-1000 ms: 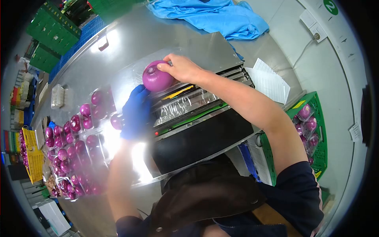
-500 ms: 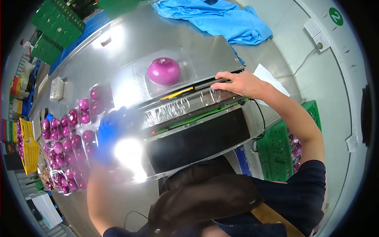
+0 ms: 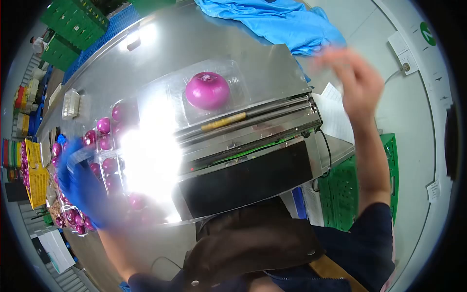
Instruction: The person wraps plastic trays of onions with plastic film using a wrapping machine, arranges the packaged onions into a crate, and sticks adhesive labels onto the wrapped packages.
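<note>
My left hand (image 3: 80, 182), in a blue glove, is blurred over the packs of purple onions (image 3: 103, 125) at the left of the steel table. A clear, shiny edge shows by its fingers; whether it grips that cannot be told. My bare right hand (image 3: 360, 82) is raised past the right end of the wrapping machine (image 3: 248, 131), its blurred fingers stretched out, apparently holding nothing. On that machine's far side, a large purple onion (image 3: 207, 91) sits in a clear plastic tray (image 3: 237, 87). Bare rollers and a yellow label (image 3: 224, 121) show on its top.
A blue plastic sheet (image 3: 272, 19) lies at the table's far right. Paper sheets (image 3: 335, 112) and a green crate (image 3: 340, 194) are to the right. A yellow basket of onions (image 3: 36, 175) stands at the left, and a stack of clear trays (image 3: 71, 104) on the table. Strong glare covers the middle.
My left hand has moved left over the onion packs. My right hand has left the machine's edge, rising and moving right. The wrinkled clear film across the machine no longer shows there.
</note>
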